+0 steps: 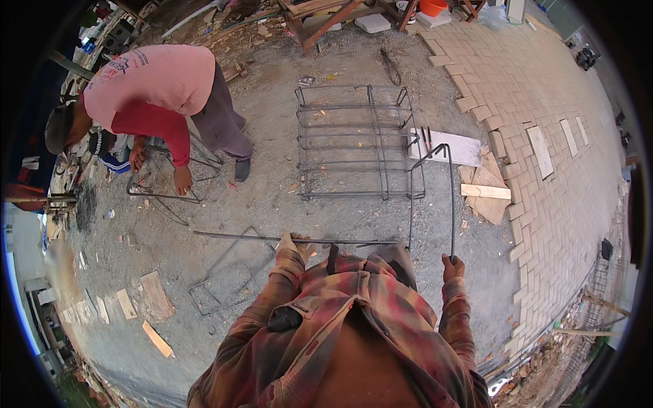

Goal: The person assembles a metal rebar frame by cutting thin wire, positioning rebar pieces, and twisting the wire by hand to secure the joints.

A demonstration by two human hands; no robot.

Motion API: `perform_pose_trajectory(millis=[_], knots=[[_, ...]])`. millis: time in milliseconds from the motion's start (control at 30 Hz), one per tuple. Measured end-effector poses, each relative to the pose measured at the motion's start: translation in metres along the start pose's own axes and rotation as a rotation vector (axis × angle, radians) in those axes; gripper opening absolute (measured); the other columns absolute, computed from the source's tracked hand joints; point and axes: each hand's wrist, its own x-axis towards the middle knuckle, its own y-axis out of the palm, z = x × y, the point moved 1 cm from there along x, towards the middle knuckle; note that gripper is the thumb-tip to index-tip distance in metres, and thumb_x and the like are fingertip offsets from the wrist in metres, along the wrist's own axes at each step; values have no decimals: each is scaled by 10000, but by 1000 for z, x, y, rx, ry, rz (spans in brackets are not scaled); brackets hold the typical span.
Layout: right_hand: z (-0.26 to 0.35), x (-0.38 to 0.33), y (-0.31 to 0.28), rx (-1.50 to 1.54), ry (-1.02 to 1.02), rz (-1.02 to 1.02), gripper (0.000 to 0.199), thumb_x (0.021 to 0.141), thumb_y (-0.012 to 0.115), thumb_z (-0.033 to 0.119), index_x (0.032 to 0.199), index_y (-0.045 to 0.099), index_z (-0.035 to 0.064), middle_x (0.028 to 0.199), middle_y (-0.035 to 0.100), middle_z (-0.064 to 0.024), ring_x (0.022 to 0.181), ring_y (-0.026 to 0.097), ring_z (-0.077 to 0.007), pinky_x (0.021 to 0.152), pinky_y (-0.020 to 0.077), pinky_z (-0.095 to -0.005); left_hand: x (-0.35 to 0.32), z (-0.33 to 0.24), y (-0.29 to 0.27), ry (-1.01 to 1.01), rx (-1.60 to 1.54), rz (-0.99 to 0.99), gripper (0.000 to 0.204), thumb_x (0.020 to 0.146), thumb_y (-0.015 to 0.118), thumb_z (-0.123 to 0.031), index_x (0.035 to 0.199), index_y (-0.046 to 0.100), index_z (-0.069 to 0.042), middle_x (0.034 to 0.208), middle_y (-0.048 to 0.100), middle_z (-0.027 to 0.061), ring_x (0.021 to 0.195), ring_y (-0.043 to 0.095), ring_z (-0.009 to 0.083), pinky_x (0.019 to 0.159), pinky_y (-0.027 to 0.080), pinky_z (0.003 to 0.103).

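My left hand (294, 243) grips a long straight steel bar (238, 236) that runs level to the left in front of me. My right hand (451, 266) holds the lower end of a bent steel bar frame (451, 197), whose legs rise to a top bend near a white board. Both sleeves are red plaid. A finished steel bar cage (354, 139) lies on the gravel just beyond the two bars.
A person in a pink shirt (160, 85) bends over another wire frame (166, 194) at the left. A bent frame (228, 275) lies by my left side. Wood scraps (156, 296) litter the gravel. Brick paving (544, 136) covers the right; a wooden bench (320, 17) stands at the back.
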Motion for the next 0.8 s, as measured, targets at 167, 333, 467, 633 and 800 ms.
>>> perform_pose_trajectory(millis=[167, 333, 467, 633, 800], knots=[[47, 19, 26, 61, -15, 64, 302, 764, 669, 255, 600, 522, 48, 560, 439, 35, 552, 354, -82, 486, 303, -287, 13, 3, -24, -24, -28, -71, 326, 885, 447, -410, 739, 449, -119, 676, 475, 41, 680, 535, 258, 664, 494, 514], [55, 105, 64, -78, -83, 83, 347, 730, 679, 318, 670, 569, -5, 592, 558, -90, 560, 494, -184, 566, 409, -352, 12, 12, -21, 45, -80, -101, 367, 888, 452, -426, 756, 441, -83, 752, 488, 75, 712, 539, 288, 708, 497, 543], [93, 186, 110, 34, -56, 158, 360, 718, 677, 334, 742, 595, -16, 667, 598, -148, 621, 557, -221, 623, 437, -365, -13, 18, -2, 201, -7, -104, 323, 891, 457, -331, 795, 429, -23, 816, 500, 120, 799, 551, 306, 772, 496, 514], [141, 285, 158, 209, -78, 255, 297, 764, 639, 278, 840, 636, -8, 678, 605, -99, 619, 550, -216, 605, 429, -345, -41, 30, 31, 260, -78, -200, 367, 923, 422, -347, 730, 444, -36, 744, 494, 130, 751, 544, 310, 763, 500, 517], [130, 391, 209, 332, 109, 365, 287, 784, 636, 254, 972, 605, 39, 679, 576, -68, 623, 553, -204, 593, 425, -318, -55, 40, 30, 327, -155, -315, 409, 943, 379, -374, 735, 451, -29, 782, 511, 153, 819, 537, 321, 826, 474, 516]])
